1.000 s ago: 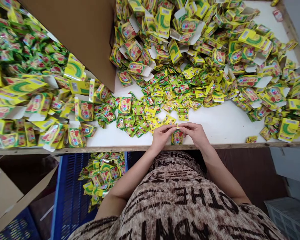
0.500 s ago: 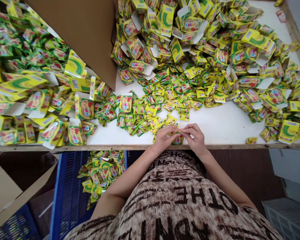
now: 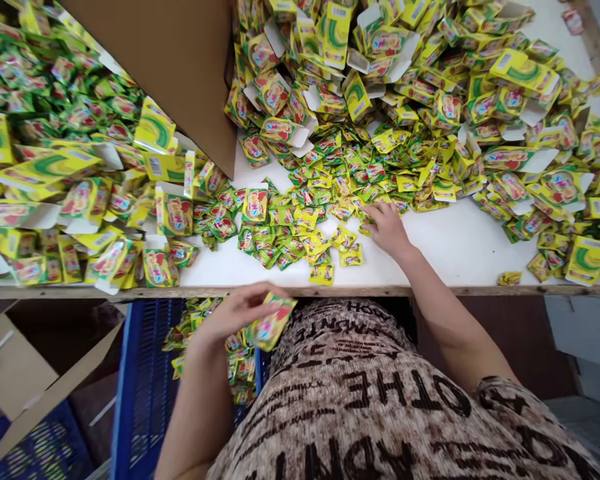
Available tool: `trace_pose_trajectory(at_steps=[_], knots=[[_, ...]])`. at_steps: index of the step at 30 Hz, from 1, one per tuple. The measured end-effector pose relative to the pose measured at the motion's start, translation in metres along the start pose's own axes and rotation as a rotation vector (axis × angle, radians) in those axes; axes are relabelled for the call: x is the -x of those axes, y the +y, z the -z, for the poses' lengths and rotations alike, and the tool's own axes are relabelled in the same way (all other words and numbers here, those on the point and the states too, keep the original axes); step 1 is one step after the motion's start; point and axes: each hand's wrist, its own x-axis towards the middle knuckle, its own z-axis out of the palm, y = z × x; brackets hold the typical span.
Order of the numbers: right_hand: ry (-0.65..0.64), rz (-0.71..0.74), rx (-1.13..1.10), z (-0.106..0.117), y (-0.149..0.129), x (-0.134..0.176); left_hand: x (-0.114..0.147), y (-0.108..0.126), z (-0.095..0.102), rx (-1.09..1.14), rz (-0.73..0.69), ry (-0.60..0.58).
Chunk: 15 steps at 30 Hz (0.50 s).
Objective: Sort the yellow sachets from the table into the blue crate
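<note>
My left hand (image 3: 247,310) is closed on a small yellow and green candy box (image 3: 271,325), its red-pictured face turned up. It hangs just off the table's front edge, above a blue plastic crate (image 3: 145,373) with similar boxes (image 3: 240,380) inside. My right hand (image 3: 387,228) reaches over the table with fingers apart, their tips at the small yellow sachets (image 3: 345,208). Its fingers partly cover the sachets beneath. Several loose yellow sachets (image 3: 323,273) lie near the front edge, beside green sachets (image 3: 265,240). Another small box (image 3: 255,205) rests on the green ones.
A large heap of open yellow boxes (image 3: 380,47) covers the back of the white table (image 3: 440,247). More boxes (image 3: 85,203) and green sachets (image 3: 90,100) lie at left, beside a brown cardboard panel (image 3: 180,73). An open carton (image 3: 15,360) stands below.
My hands were together at the table edge, fingers pinched. My left hand has moved left and down, over the crate with a box. My right hand has moved forward to the sachets.
</note>
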Motion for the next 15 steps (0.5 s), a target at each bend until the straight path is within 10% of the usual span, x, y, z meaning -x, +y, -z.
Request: trace_pose_trajectory(at_steps=[4, 7, 15], knots=[[0.205, -0.113, -0.157, 0.007, 0.017, -0.002, 0.07, -0.082, 0.061, -0.307, 0.426, 0.275], [0.324, -0.326, -0.488, 0.016, 0.017, 0.009, 0.089, -0.102, 0.065, -0.338, 0.523, 0.377], [-0.181, -0.361, -1.037, 0.006, -0.077, 0.055, -0.034, 0.03, -0.064, 0.09, -0.298, 0.201]])
